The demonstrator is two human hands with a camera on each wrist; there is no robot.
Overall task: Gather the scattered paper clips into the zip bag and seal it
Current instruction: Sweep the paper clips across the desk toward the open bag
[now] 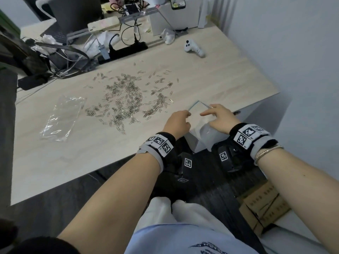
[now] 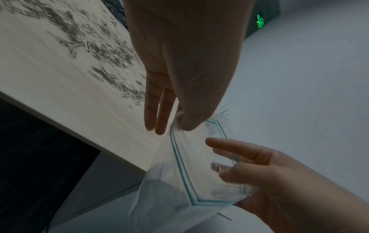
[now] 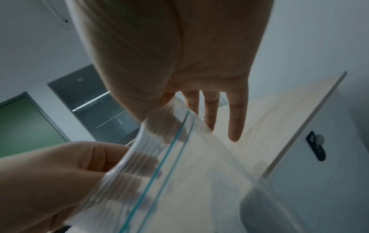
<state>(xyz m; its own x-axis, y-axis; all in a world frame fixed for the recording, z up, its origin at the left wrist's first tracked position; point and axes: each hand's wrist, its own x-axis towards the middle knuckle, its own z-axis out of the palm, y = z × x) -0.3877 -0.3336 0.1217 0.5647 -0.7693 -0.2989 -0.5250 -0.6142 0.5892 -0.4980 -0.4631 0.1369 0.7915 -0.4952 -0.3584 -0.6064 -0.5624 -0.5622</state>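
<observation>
Several silver paper clips (image 1: 124,96) lie scattered across the middle of the light wooden table (image 1: 55,162); they also show blurred as paper clips (image 2: 95,47) in the left wrist view. A clear zip bag (image 1: 199,111) with a blue-green zip line hangs at the table's near right edge, its mouth pulled open. My left hand (image 1: 186,116) pinches the left rim, the right hand (image 1: 208,113) pinches the right rim. The zip bag (image 2: 199,165) spreads between left hand (image 2: 179,119) and right hand (image 2: 229,170). No clips show inside the zip bag (image 3: 199,173), held by right hand (image 3: 159,110) and left hand (image 3: 119,170).
A crumpled clear plastic wrapper (image 1: 62,118) lies on the table's left. A white controller (image 1: 194,48), a black power strip (image 1: 124,50) and tangled cables sit at the back. A cardboard box (image 1: 264,204) stands on the floor at right. A wall runs close on the right.
</observation>
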